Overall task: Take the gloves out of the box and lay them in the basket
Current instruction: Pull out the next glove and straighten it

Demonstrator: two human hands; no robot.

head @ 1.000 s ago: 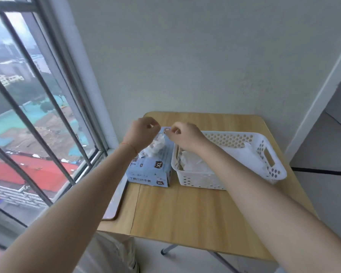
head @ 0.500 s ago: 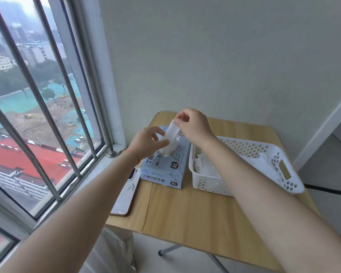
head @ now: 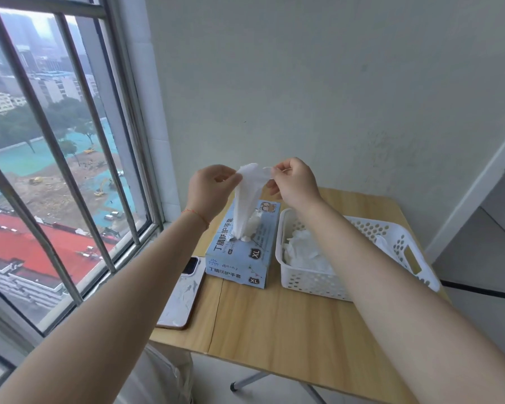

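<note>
Two hands hold one white glove (head: 250, 193) up above the box (head: 242, 249). The left hand (head: 209, 191) pinches the glove's top edge between thumb and forefinger, its other fingers curled in behind. The right hand (head: 293, 182) pinches the same top edge from the other side, fingertips drawn together, so the cuff is stretched between the two hands. From that edge the glove hangs straight down, narrowing as it goes, and its lower end is still in the slot on top of the box, where a little more white material bunches up beside it.

Below both hands, the box is pale blue, with "XL" printed on its top and its near face, and lies flat on the table (head: 289, 330). Just beside it, under the right forearm, sits the white basket (head: 312, 282), its walls pierced with round holes and a handle slot in its far-right end. Crumpled white gloves (head: 306, 252) already lie inside, heaped toward the end nearest the box; the forearm covers part of the basket, so how much it holds cannot be told.

Under the left forearm a phone (head: 182, 295) lies on the table's edge, close to the box's near corner. Beyond the left hand is a barred window (head: 70, 158).
</note>
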